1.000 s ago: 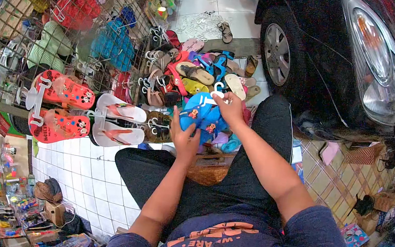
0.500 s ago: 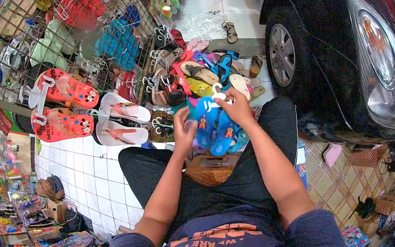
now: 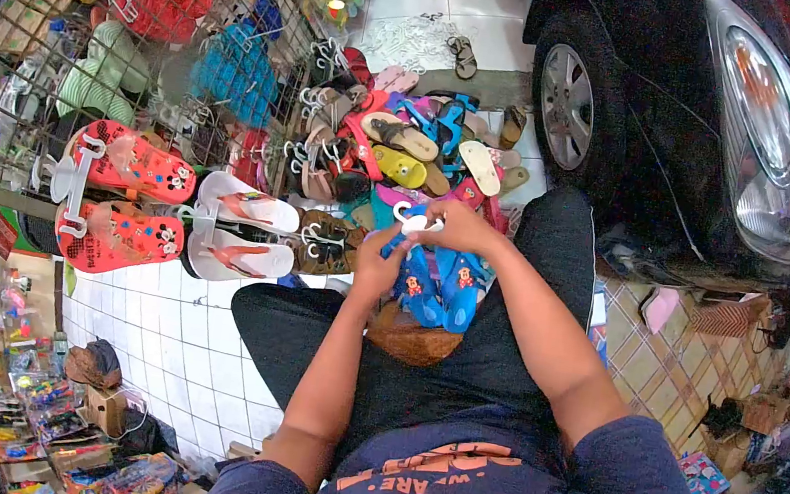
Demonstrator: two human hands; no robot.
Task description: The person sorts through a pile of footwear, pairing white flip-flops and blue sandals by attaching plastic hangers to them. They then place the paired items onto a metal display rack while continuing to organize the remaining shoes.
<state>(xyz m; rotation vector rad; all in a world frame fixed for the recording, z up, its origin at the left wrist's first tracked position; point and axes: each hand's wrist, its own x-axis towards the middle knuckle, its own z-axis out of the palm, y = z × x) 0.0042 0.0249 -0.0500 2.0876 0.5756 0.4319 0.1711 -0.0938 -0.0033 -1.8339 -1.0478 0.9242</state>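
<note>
A pair of blue children's sandals (image 3: 459,292) with small cartoon figures hangs from a white plastic hanger (image 3: 416,222) in front of my lap. My right hand (image 3: 458,228) pinches the hanger from the right. On the left, my left hand (image 3: 380,257) is closed at the top of the left sandal, close to the hanger. Beyond my hands lies a heap of mixed sandals, with a yellow one (image 3: 397,167) and a beige one (image 3: 398,135) on top.
Red sandals (image 3: 120,244) and white sandals (image 3: 242,256) on hangers stand at the left, beside a wire rack (image 3: 288,40) with footwear. A black car (image 3: 673,135) is close on the right. Packaged goods (image 3: 18,376) fill the lower left.
The blue sandals and hanger have moved down and slightly right. My left hand has come up from beside the sandals and closed at their top near the hanger.
</note>
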